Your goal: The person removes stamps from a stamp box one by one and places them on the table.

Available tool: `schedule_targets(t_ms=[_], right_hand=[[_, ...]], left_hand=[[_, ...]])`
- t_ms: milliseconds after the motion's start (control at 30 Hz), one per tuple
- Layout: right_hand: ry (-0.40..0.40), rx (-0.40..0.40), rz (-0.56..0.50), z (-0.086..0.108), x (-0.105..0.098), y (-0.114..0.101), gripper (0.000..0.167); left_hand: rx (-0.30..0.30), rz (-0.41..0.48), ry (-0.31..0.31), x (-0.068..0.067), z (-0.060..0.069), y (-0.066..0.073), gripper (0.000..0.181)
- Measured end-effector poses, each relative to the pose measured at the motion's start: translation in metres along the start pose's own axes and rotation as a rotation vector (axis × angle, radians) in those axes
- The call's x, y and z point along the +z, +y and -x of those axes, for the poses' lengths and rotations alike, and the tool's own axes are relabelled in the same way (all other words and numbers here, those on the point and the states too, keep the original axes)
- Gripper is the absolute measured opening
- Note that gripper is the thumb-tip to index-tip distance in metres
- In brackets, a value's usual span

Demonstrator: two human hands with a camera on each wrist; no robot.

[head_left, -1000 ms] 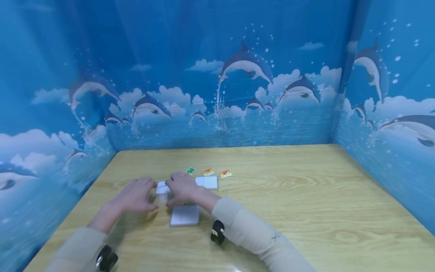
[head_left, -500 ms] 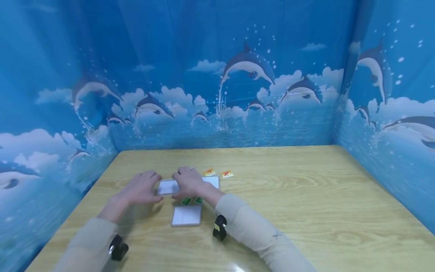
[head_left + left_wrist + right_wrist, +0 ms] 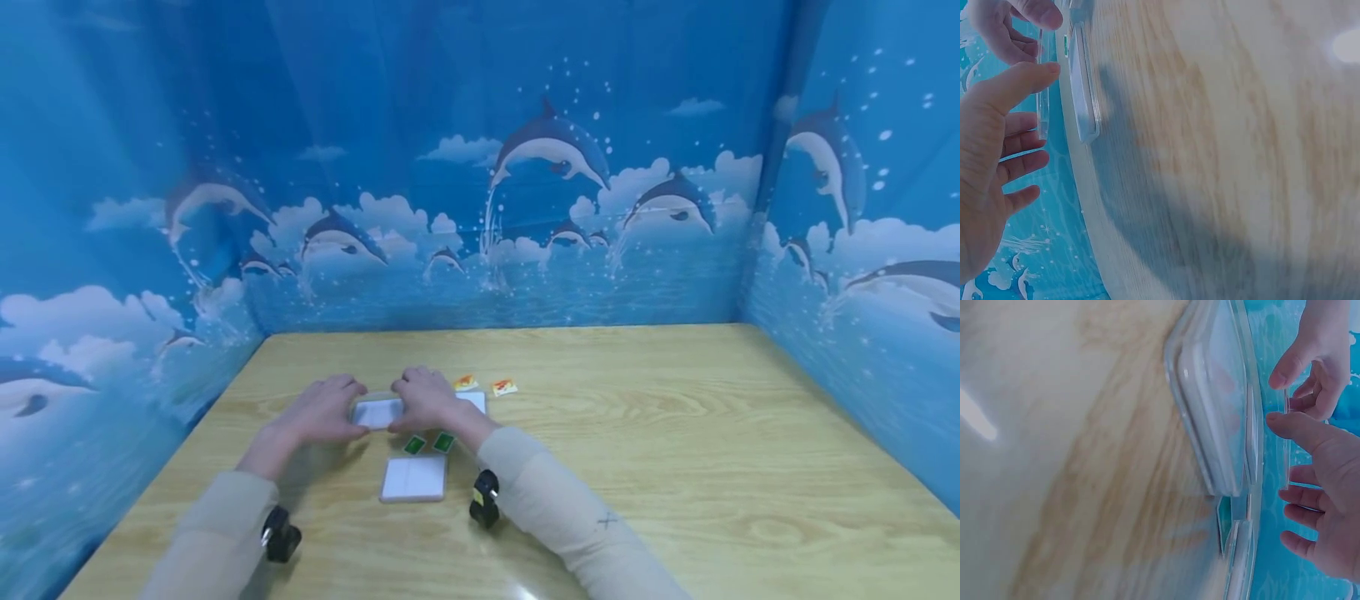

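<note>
Both hands hold a thin clear panel (image 3: 1043,119), seen edge-on and raised off the table in the wrist views. My left hand (image 3: 322,410) pinches its left end between thumb and fingers. At the other end, my right hand (image 3: 427,400) pinches it the same way. A white rectangle (image 3: 377,414) shows between the hands; whether it lies under the panel I cannot tell from above. Nearer to me is a shallow clear-edged case (image 3: 414,479) with a white face. Another white case (image 3: 474,400) is partly hidden behind the right hand.
Two small green cards (image 3: 414,445) lie between the near case and the right hand. Farther back are two yellow-orange cards (image 3: 466,383). The wooden table (image 3: 637,433) extends to the right, and a blue dolphin curtain (image 3: 480,167) encloses its back and sides.
Both hands have shifted slightly forward and to the right, the left hand coming closer to the right. Two near green cards are uncovered, while a far green card is now hidden.
</note>
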State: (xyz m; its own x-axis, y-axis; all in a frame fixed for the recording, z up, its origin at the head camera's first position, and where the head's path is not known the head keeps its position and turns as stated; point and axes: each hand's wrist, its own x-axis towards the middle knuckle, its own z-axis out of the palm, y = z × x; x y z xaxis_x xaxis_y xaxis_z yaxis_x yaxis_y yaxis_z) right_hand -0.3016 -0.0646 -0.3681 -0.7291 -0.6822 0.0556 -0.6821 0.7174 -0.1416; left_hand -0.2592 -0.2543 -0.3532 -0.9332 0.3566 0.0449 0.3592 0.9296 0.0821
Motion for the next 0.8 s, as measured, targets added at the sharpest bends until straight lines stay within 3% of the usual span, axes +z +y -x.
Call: schedule_targets(t_ms=[267, 800], right_hand=[[-0.015, 0.035, -0.059, -0.001, 0.003, 0.001, 0.067], [-0.065, 0.053, -0.040, -0.007, 0.008, 0.001, 0.066]], left_hand=[[-0.019, -0.002, -0.041, 0.004, -0.006, -0.004, 0.063], [-0.102, 0.081, -0.122, 0.009, -0.013, -0.004, 0.059]])
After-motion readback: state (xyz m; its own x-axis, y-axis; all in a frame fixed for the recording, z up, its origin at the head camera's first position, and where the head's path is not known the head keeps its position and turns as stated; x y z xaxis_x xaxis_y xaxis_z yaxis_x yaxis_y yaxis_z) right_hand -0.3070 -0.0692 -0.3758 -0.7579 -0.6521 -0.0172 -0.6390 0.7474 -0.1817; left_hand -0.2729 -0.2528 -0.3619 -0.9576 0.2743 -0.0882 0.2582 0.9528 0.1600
